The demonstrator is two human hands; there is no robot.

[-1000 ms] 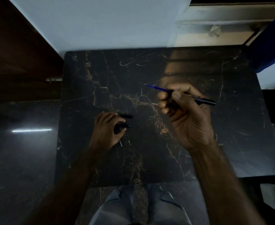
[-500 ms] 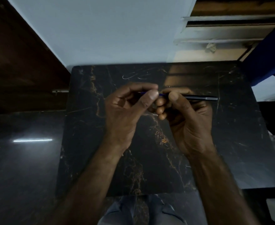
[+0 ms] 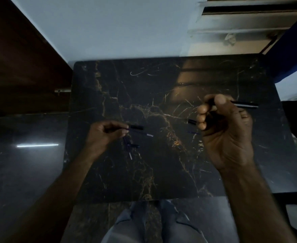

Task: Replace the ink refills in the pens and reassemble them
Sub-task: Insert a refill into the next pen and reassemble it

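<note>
My right hand (image 3: 226,134) is closed around a black pen barrel (image 3: 245,104) whose end sticks out to the right, above the right half of the table. A short black piece (image 3: 192,121) pokes out left of its fingers. My left hand (image 3: 105,134) is low over the table's left-centre and pinches a thin blue ink refill (image 3: 140,133) that points right and ends in a pale tip. A black pen cap (image 3: 136,127) lies just beyond that refill. Two more thin blue refills (image 3: 128,147) lie crossed on the table below my left fingers.
The work surface is a dark marble-patterned tabletop (image 3: 161,172) with a pale wall behind it. A dark wooden panel (image 3: 21,67) stands at the left, and a blue object (image 3: 291,55) at the right rear corner. My knees (image 3: 153,223) show below the front edge.
The two hands were together at the pen; now they are apart. My left hand has moved down-left to the table with a blue refill. My right hand has shifted right with the barrel.
</note>
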